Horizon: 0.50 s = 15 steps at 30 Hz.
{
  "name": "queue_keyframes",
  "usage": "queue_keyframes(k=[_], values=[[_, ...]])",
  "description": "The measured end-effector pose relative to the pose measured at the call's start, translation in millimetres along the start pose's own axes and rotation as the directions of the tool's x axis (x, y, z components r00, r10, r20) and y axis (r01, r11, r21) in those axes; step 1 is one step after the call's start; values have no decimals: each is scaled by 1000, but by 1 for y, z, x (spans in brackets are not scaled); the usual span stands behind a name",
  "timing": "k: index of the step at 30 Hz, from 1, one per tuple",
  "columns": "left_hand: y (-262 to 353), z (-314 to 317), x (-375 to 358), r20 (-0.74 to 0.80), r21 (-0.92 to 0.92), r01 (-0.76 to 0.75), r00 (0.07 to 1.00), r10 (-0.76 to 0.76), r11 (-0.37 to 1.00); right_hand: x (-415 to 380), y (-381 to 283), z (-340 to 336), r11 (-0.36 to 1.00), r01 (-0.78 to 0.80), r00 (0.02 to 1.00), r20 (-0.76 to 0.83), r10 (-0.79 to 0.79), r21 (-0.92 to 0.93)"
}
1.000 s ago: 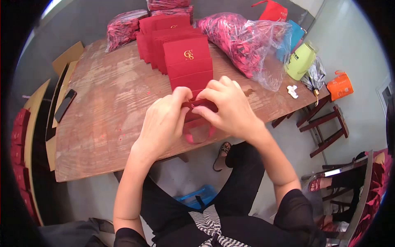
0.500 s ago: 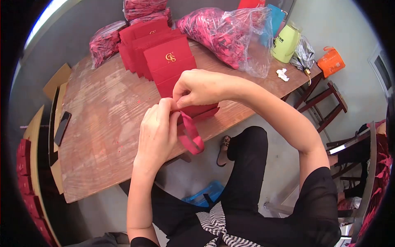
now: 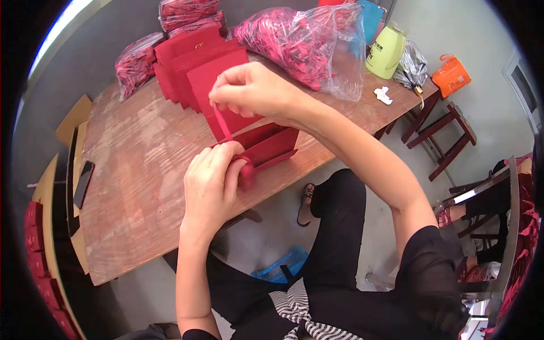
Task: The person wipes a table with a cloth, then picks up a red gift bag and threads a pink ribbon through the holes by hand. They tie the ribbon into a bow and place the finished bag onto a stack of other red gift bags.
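A red paper gift bag point(image 3: 269, 148) stands opened near the table's front edge, its mouth facing up. My left hand point(image 3: 209, 187) is closed at the bag's left edge, pinching it together with a red ribbon point(image 3: 224, 126). Above the bag, my right hand point(image 3: 249, 93) pinches the ribbon's upper end, and the strip runs taut down to my left fingers. The ribbon's other part hangs blurred beside my left thumb. My right hand partly covers a tall red panel behind the bag.
Behind stand several folded red bags point(image 3: 187, 62) in a row. Plastic sacks of red pieces point(image 3: 283, 45), a yellow-green bottle point(image 3: 387, 54) and crumpled tissue point(image 3: 383, 95) lie at the back. A phone point(image 3: 84, 184) rests at the left, a stool point(image 3: 445, 136) at the right.
My right hand has moved up and left, drawing the ribbon upward from the bag. The hanging ribbon loop below my left hand has become shorter.
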<state>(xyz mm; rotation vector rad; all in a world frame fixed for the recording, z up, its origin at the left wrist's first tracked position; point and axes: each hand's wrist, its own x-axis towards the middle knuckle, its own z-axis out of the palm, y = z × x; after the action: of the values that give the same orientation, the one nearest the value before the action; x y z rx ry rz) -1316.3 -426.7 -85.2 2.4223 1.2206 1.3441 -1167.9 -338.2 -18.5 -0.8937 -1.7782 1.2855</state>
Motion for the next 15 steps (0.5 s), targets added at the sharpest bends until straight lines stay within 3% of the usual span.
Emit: queue_keyframes(k=[3, 15], values=[[0, 1, 2, 6, 33, -24, 1000, 24, 999, 12, -1, 1, 989, 79, 996, -44, -74, 123], [3, -8, 3, -5, 126, -21, 1000, 22, 992, 31, -6, 16, 929, 280, 952, -192, -237, 240]])
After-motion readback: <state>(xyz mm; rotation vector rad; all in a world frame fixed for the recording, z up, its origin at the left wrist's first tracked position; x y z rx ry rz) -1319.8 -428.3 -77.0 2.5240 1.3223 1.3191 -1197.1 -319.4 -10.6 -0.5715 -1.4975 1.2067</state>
